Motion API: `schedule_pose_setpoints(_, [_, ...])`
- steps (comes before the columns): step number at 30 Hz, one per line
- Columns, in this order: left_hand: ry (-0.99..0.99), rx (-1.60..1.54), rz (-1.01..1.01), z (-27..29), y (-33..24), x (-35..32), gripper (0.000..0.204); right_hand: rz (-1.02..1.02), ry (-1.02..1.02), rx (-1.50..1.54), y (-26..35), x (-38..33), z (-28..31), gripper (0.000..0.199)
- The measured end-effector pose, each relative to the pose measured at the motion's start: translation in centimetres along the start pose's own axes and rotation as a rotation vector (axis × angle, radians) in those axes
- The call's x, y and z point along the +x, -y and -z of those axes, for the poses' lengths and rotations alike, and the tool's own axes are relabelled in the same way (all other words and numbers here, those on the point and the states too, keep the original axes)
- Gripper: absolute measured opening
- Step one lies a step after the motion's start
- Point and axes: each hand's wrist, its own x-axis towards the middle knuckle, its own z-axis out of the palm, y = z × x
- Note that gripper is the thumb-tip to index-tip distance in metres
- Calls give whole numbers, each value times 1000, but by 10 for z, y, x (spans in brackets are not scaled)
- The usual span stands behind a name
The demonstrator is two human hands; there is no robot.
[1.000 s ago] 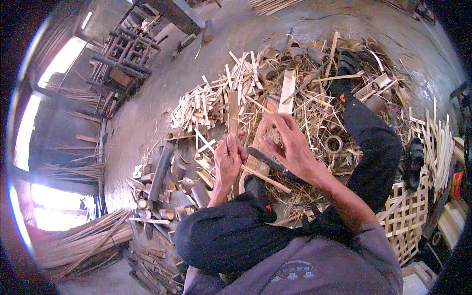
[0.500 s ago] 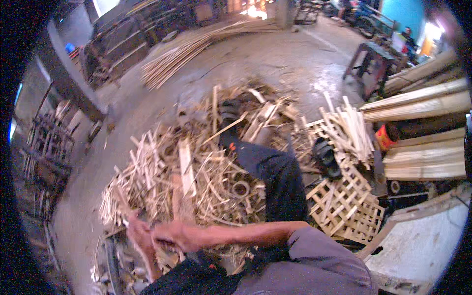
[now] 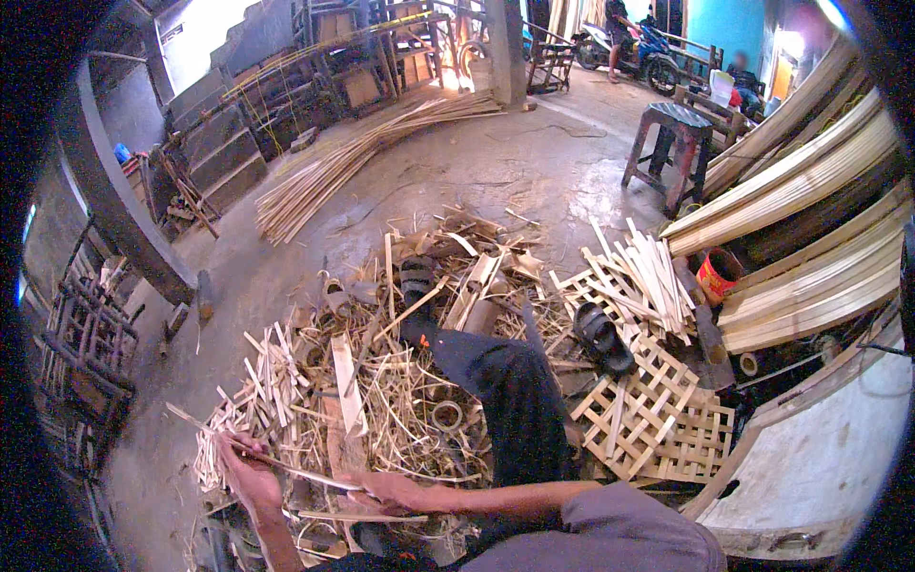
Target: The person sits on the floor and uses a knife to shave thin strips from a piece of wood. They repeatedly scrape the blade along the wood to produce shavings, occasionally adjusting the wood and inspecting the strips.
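Left hand: fingers are curling closed around a thin bamboo strip, gripping it near its left end, low at frame left. Right hand: is lying partly closed over the same strip's other end, fingers bent upon it. The strip is running slantwise between both hands, above a heap of bamboo offcuts on the floor. A woven lattice panel is lying right of the person's outstretched leg.
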Motion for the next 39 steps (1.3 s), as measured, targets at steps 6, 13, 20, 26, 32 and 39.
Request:
schedule_pose_setpoints(6, [-94,48,190,-49,-8,-31,37,229,-140,47,-42,-36,4,23])
schedule_pose_setpoints(13, [40,111,474,-7,-6,-40,41,374,-14,319,-61,-71,-3,27])
schedule_pose_setpoints(20, [132,125,635,7,14,-32,43,193,-21,287,-80,-75,-27,21])
schedule_pose_setpoints(26, [128,439,574,38,28,-43,76,-195,-106,-349,-108,-45,-8,35])
schedule_pose_setpoints(32, [184,525,442,28,21,-43,69,-100,103,-501,-193,-41,-94,37])
schedule_pose_setpoints(39, [508,762,287,15,23,-47,34,-162,2,-361,-160,-32,-61,29])
